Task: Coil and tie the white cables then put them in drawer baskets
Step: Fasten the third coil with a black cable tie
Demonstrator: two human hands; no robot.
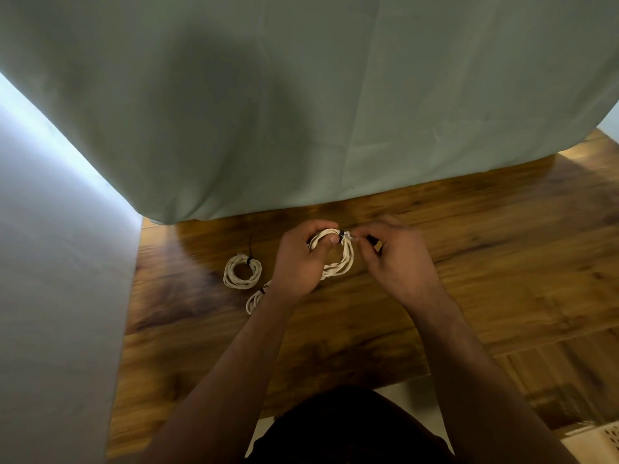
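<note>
My left hand [299,259] grips a coiled white cable [341,259] just above the wooden table [469,262], thumb pressed near a black tie [341,236] at the coil's top. My right hand [397,252] pinches the end of that tie and is slightly blurred. A second white coil [242,271], bound with a black tie, lies flat on the table to the left. A third coil [256,300] lies just below it, partly hidden under my left wrist.
A grey-green cloth [301,112] hangs behind the table's far edge. A pale wall [50,262] borders the left side. A corner of a white perforated basket [599,437] shows at the bottom right, below the table's edge.
</note>
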